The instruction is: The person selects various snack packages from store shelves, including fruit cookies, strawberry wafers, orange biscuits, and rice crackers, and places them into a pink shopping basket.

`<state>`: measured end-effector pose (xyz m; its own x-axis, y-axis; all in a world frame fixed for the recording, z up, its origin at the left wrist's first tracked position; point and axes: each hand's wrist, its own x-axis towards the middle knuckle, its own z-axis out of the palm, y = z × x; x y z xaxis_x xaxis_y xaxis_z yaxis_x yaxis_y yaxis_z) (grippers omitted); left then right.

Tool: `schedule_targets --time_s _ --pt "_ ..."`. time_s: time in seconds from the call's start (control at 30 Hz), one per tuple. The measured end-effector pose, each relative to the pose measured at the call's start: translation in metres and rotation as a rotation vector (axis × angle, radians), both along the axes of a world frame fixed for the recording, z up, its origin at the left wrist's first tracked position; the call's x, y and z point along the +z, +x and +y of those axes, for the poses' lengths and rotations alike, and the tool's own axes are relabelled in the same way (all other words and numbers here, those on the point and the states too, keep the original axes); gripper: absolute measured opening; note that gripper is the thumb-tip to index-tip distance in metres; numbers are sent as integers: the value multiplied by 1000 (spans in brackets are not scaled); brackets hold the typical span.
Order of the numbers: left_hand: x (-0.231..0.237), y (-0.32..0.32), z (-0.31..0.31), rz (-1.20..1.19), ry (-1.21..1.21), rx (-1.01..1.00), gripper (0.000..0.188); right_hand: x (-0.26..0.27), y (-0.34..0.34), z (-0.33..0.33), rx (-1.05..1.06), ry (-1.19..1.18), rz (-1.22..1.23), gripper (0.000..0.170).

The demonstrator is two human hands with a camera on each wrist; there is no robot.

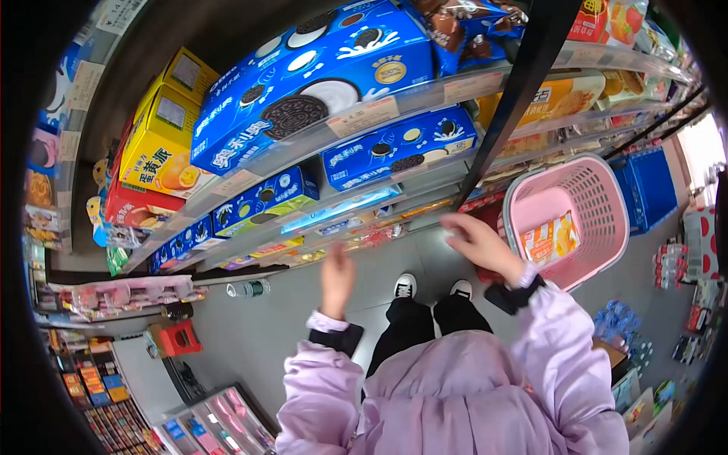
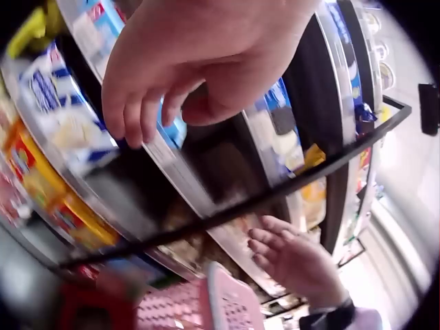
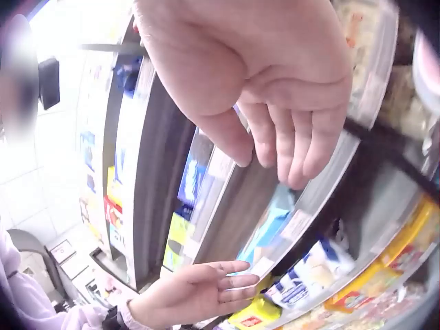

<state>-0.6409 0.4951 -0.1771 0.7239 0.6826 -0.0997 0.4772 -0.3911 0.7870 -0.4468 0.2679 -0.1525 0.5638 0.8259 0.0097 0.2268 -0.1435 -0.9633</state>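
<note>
Both hands hang in the air before the snack shelves, holding nothing. In the head view the left hand [image 1: 337,279] is at the centre, below the lower shelves, and the right hand [image 1: 485,246] is beside the pink basket [image 1: 607,193], not holding it. An orange and white package [image 1: 552,237] lies in the basket. The left wrist view shows the left hand [image 2: 199,62] with fingers loosely bent, and the right wrist view shows the right hand [image 3: 261,89] with fingers relaxed. Blue cookie boxes [image 1: 303,91] fill the shelf above.
Yellow boxes [image 1: 163,129] stand on the shelf at the left. A black shelf post [image 1: 523,98] rises near the right hand. A blue crate [image 1: 648,186] is behind the basket, and a red stool [image 1: 180,338] is at the lower left. Bottles [image 1: 618,322] stand at the right.
</note>
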Motion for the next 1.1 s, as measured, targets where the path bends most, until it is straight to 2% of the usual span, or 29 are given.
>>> schedule_targets --time_s 0.03,0.07,0.1,0.17,0.27,0.3,0.37,0.4,0.47,0.5,0.53,0.57,0.6,0.63,0.7,0.73,0.77,0.83,1.0,1.1 --pt "-16 -16 32 -55 178 59 33 -3 -3 27 -25 -22 -267 38" --pt "-24 -29 59 -110 353 116 37 -10 -4 54 -100 -19 -344 40" --pt "-20 -35 82 -2 476 100 43 -15 -4 78 -175 -21 -422 41" --pt "-16 -31 120 59 488 142 41 -18 4 120 -221 -301 -465 38" --pt "-29 -18 178 78 -48 101 39 -44 11 163 -196 -455 -413 35" --pt "-41 -21 192 56 -20 65 34 -55 11 170 -237 -361 -501 30" --pt "-63 -23 212 3 29 -9 24 -39 3 175 -280 -316 -304 28" --pt "-13 -8 181 132 -166 113 21 -36 0 177 -305 -276 -254 27" --pt "-39 -19 203 -12 -265 111 20 -61 0 182 -373 -142 -341 26" --pt "-48 -22 210 -84 -316 111 20 -59 -2 181 -399 -122 -300 26" --pt "-27 -19 203 -55 -373 110 19 -51 -7 179 -424 -101 -261 26" --pt "-25 -20 205 43 -194 69 20 -43 -12 176 -449 -79 -222 25" --pt "-11 -19 194 6 -240 69 23 -21 -17 170 -435 -110 -174 24" --pt "1 -20 180 -29 -288 71 26 -24 -22 167 -467 -58 -206 24" --pt "-5 -33 172 -196 -412 2 35 -31 -32 159 -536 44 -265 24" --pt "12 -39 157 -21 -395 35 39 -31 -39 153 -511 15 -238 25" --pt "9 -51 151 -75 -449 75 37 -31 -49 143 -516 139 -261 29" --pt "15 -70 131 -165 -435 25 34 -17 -72 117 -512 179 -183 32" --pt "30 -87 55 -111 -460 -57 35 -4 -105 25 -505 96 -4 37" --pt "36 -70 0 -45 -569 -119 35 9 -99 -49 -521 20 71 38"
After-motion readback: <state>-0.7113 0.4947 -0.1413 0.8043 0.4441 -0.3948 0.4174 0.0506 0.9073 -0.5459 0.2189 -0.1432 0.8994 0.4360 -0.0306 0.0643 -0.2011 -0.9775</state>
